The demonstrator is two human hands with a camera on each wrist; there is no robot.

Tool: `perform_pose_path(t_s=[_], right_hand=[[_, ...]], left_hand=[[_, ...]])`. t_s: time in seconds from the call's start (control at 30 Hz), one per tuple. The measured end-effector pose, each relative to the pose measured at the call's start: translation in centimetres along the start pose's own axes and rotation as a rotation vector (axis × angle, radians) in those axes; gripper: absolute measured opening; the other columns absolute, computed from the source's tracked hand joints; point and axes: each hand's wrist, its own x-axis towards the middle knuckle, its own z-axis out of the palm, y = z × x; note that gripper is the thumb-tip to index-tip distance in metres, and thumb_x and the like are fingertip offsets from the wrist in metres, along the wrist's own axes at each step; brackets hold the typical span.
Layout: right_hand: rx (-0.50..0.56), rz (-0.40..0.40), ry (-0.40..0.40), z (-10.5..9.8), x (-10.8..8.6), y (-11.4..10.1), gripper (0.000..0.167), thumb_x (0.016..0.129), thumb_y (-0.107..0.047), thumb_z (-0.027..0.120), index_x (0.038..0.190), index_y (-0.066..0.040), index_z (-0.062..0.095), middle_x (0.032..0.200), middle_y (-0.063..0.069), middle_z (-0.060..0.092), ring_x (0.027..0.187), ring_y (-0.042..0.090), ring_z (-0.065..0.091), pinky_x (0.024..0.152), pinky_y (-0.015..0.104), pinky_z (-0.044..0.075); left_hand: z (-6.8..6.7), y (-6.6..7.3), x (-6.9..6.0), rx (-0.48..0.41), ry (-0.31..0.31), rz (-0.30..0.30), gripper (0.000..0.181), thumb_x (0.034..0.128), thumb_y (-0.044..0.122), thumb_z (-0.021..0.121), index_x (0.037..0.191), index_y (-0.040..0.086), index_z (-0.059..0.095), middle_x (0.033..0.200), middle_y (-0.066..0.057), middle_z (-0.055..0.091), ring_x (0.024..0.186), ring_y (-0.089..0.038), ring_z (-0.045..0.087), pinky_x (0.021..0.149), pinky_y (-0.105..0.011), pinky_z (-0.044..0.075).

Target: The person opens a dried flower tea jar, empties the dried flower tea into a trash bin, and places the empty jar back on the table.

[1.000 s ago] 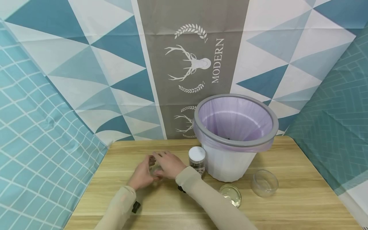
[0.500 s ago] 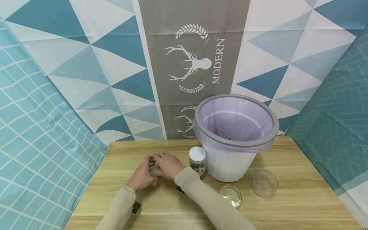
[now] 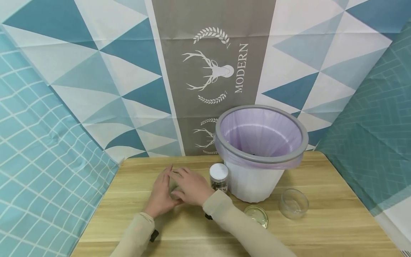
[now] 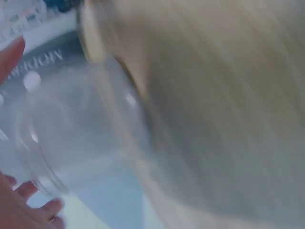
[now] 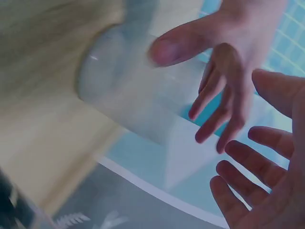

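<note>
A clear, see-through jar stands on the wooden table, blurred in the left wrist view (image 4: 71,129) and in the right wrist view (image 5: 124,81); the hands mostly hide it in the head view. On its left is my left hand (image 3: 160,194), fingers extended and thumb out beside the jar, also at the upper right of the right wrist view (image 5: 228,62). My right hand (image 3: 192,187) is on the other side, its relaxed fingers spread apart (image 5: 267,176). Neither hand plainly grips the jar. The fingertips of both come close together in the head view.
Right of my hands stands a jar with a white lid (image 3: 219,172) and dark contents. Behind my right forearm are a white bin with a purple liner (image 3: 253,185), a round gold-rimmed lid (image 3: 257,216) and a clear round container (image 3: 293,204). Patterned cloth surrounds the table.
The fingers of both hands have straightened and loosened from their curled pose around the clear jar. The left fingers reach farther up. The head view has shifted slightly.
</note>
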Motion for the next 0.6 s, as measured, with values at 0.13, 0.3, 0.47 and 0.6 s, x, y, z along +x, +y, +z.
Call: perform_pose_path(t_s=[0.13, 0.3, 0.47, 0.6], right_hand=[[-0.007, -0.017, 0.131, -2.6, -1.7, 0.8, 0.059, 0.099, -0.039, 0.069, 0.152, -0.018, 0.052, 0.149, 0.001, 0.057, 0.138, 0.020, 0.052, 0.113, 0.035, 0.047], [0.010, 0.043, 0.312, -3.7, -4.8, 3.1, 0.054, 0.096, -0.034, 0.074, 0.144, -0.016, 0.059, 0.138, 0.003, 0.063, 0.131, 0.022, 0.057, 0.111, 0.039, 0.048], [0.022, 0.095, 0.433, -3.1, -7.8, 4.9, 0.055, 0.093, -0.030, 0.078, 0.142, -0.011, 0.061, 0.137, 0.008, 0.063, 0.133, 0.029, 0.057, 0.114, 0.044, 0.046], [0.016, 0.117, 0.445, -2.5, -8.8, 5.3, 0.061, 0.092, -0.027, 0.079, 0.146, -0.008, 0.057, 0.140, 0.011, 0.061, 0.135, 0.031, 0.056, 0.116, 0.045, 0.044]], left_hand=[[0.5, 2.8, 0.4, 0.006, 0.066, 0.107, 0.118, 0.0692, 0.034, 0.096, 0.159, -0.001, 0.027, 0.162, -0.025, 0.037, 0.150, -0.045, 0.033, 0.121, -0.068, 0.025], [1.6, 6.8, 1.4, -0.194, -0.013, 0.100, 0.105, 0.0818, 0.025, 0.089, 0.163, 0.006, 0.025, 0.164, -0.019, 0.037, 0.150, -0.040, 0.038, 0.120, -0.063, 0.033], [3.4, 9.2, 2.6, -0.334, -0.113, 0.083, 0.104, 0.0894, 0.026, 0.083, 0.165, 0.005, 0.015, 0.166, -0.018, 0.032, 0.152, -0.037, 0.036, 0.120, -0.056, 0.035], [5.1, 9.7, 3.2, -0.397, -0.149, 0.048, 0.106, 0.0877, 0.018, 0.083, 0.164, 0.001, 0.012, 0.163, -0.023, 0.035, 0.147, -0.039, 0.043, 0.118, -0.055, 0.040]])
